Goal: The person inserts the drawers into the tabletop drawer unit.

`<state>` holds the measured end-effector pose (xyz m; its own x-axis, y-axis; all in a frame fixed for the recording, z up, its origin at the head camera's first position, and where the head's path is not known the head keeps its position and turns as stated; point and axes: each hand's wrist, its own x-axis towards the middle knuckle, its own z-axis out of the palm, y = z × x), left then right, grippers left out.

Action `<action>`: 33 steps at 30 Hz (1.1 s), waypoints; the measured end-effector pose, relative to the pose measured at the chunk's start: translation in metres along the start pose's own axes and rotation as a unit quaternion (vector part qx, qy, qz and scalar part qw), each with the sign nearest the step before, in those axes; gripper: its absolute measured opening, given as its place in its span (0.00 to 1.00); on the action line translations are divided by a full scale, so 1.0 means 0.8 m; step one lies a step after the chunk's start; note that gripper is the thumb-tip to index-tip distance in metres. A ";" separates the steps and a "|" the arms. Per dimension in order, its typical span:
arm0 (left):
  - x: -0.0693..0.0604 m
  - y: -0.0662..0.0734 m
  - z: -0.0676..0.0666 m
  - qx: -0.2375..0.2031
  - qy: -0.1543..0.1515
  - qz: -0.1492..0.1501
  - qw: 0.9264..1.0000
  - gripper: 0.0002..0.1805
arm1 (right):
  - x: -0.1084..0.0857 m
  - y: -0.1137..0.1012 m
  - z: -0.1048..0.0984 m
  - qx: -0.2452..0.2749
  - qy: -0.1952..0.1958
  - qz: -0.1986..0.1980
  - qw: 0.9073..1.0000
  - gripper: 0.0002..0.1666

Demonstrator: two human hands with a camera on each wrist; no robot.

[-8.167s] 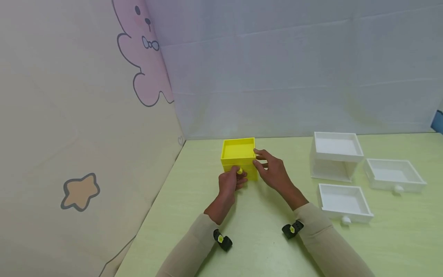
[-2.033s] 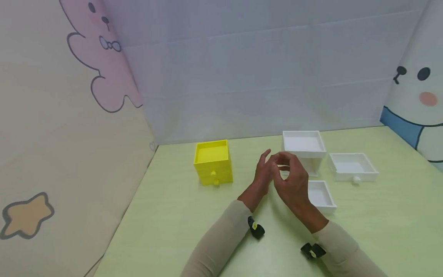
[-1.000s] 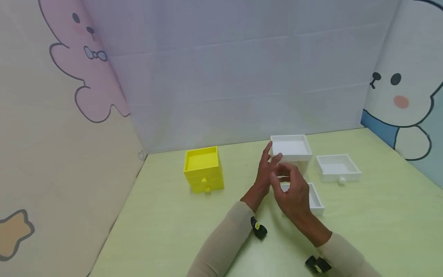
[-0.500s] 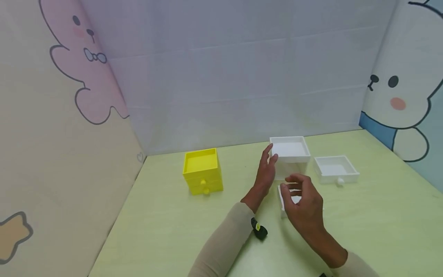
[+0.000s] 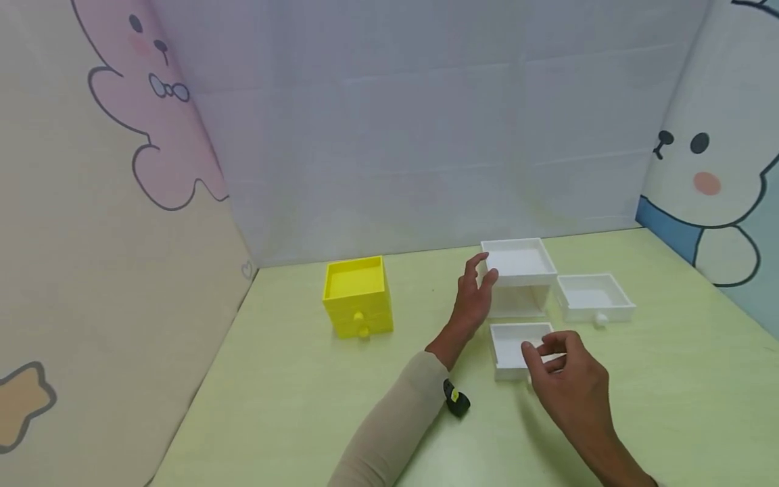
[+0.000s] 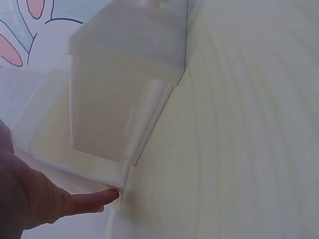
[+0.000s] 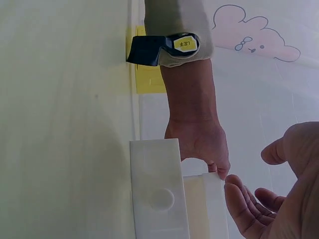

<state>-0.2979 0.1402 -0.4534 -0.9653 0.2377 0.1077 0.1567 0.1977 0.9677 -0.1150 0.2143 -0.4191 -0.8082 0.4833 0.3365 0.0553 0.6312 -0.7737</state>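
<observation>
Pale curtain backs the green table. The right wrist view shows the front drawer's round knob, which the right hand mostly hides in the head view. The left wrist view shows this drawer just before the white cabinet's opening; whether they touch, I cannot tell. The left hand rests at the cabinet's left side, fingers spread against it. The right fingers curve apart from the thumb over the drawer's right part. Two white drawers are out, the side drawer lying right of the cabinet. One yellow cabinet, with two knobs, stands left.
</observation>
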 end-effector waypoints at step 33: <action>-0.002 0.002 -0.006 -0.001 -0.016 -0.022 1.000 0.23 | 0.005 0.040 -0.008 -0.111 -0.193 0.018 0.975 0.25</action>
<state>-0.2970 0.1359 -0.4512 -0.9641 0.2591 0.0585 0.1146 0.2071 0.9716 -0.1127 0.2403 -0.4386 -0.9614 0.2704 0.0500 0.1793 0.7541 -0.6318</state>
